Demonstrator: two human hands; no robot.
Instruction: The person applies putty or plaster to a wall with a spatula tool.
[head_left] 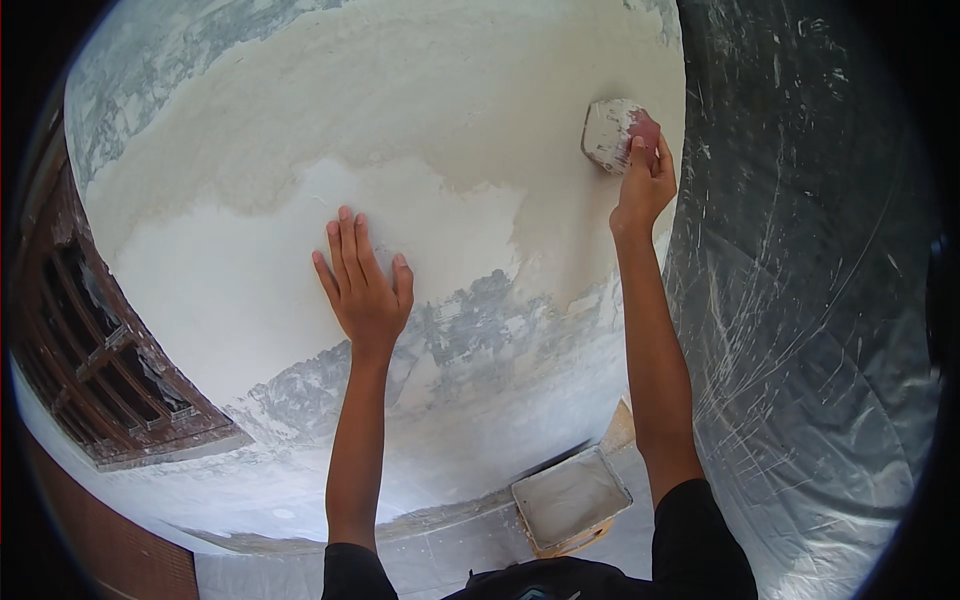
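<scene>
A wall (420,110) fills the middle, coated with cream and white plaster over patchy grey. My left hand (362,280) lies against the white patch, fingers extended and slightly apart, holding nothing. At the upper right, my right hand (645,182) grips a plaster-smeared scraper (607,135) with a maroon part, its broad face at the wall near the wall's right edge. My fingers partly cover the tool.
A wooden grilled window (110,370) is at the left. Dark, paint-streaked plastic sheeting (800,300) hangs along the right. Low at the wall's foot, a rectangular tray of pale grey material (568,498) rests on a yellowish support (570,545).
</scene>
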